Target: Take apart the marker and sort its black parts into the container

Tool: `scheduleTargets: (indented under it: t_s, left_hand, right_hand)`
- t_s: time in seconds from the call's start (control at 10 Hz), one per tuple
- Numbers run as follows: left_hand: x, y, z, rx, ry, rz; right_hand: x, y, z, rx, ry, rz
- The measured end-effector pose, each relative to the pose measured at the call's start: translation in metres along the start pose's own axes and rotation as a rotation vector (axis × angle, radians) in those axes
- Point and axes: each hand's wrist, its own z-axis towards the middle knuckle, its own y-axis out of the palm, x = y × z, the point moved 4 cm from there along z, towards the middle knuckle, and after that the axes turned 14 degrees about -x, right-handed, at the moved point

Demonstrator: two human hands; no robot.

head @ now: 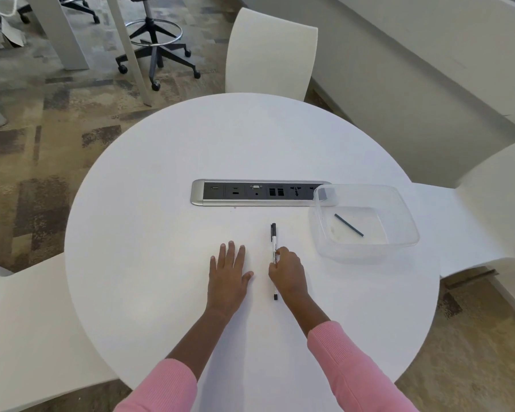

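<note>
White barrel of the marker [273, 242] sits under the right hand [287, 270]. Its fingers [281, 251] curl over the middle of the barrel, thumb side against it, so the hand has hold of the marker. Whether the marker is lifted off the table [149, 233] or lying on it, can't tell. It points straight away from the person. The black cap [273, 228] sticks out beyond the fingertips, and the black end plug [275, 297] pokes out behind the heel of the hand. So the grip is roughly mid-length, with both black ends free.

Left hand [228, 276] lies flat on the table just beside the right hand, fingers straight and spread, holding nothing, apart from the marker.

Step, as I judge it: the pick-up, before any pulling apart; cap and plug both look attached. The next move probably needs the left hand to come over and pinch the cap while the right hand keeps the barrel steady, then pull along the axis.

Clear plastic container [369, 254] stands to the right, near the hand but not touching it, partly over the socket panel [259, 193]. One thin dark stick [348, 225] lies slanted inside it. It's an easy drop spot for the right hand.
</note>
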Motion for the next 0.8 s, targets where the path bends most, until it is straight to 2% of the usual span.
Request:
scheduleTargets:
  t_s: [0.4, 0.6, 0.8]
  left_hand:
    - [-0.003, 0.015, 0.006, 0.026, 0.039, 0.0]
    - [-0.005, 0.018, 0.006, 0.068, 0.062, -0.042]
    - [-0.007, 0.021, 0.007, 0.107, 0.046, -0.018]
  right_hand:
    - [-0.001, 0.001, -0.002, 0.011, -0.011, -0.041]
    - [0.006, 0.0, -0.005, 0.027, -0.017, 0.032]
    - [0.023, -0.01, -0.012, 0.163, -0.085, -0.05]
